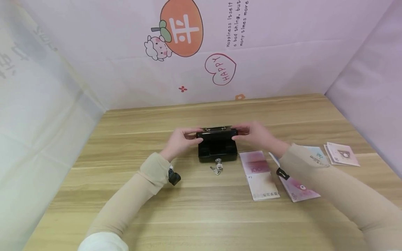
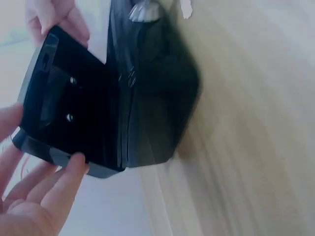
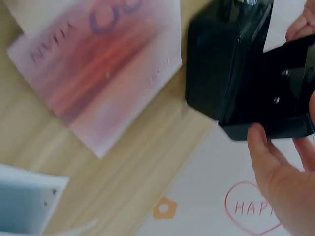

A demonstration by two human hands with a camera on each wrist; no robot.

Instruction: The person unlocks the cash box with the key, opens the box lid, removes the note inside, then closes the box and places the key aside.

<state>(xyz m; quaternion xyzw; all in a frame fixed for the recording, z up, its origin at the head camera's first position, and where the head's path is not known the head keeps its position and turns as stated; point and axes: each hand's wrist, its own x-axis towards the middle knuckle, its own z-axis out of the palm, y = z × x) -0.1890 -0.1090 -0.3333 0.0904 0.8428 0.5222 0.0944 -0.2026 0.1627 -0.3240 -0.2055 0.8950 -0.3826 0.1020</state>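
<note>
A small black cash box (image 1: pixel 205 157) stands on the wooden table with its lid (image 1: pixel 217 135) raised and a metal handle on top. My left hand (image 1: pixel 182 140) grips the lid's left end between thumb and fingers. At the lid's right end, my right hand (image 1: pixel 258 136) holds on the same way. Keys (image 1: pixel 216 170) hang at the lock on the box's front. In the left wrist view, the inside of the lid (image 2: pixel 93 113) shows two small metal rivets. The right wrist view shows my right fingertips (image 3: pixel 257 133) against the lid's edge.
Folded banknote-like papers (image 1: pixel 263 176) lie right of the box. Another folded paper (image 1: pixel 299 190) lies partly under my right forearm. A smaller folded one (image 1: pixel 343 154) sits further right. A printed white cloth (image 1: pixel 125 76) hangs behind the table.
</note>
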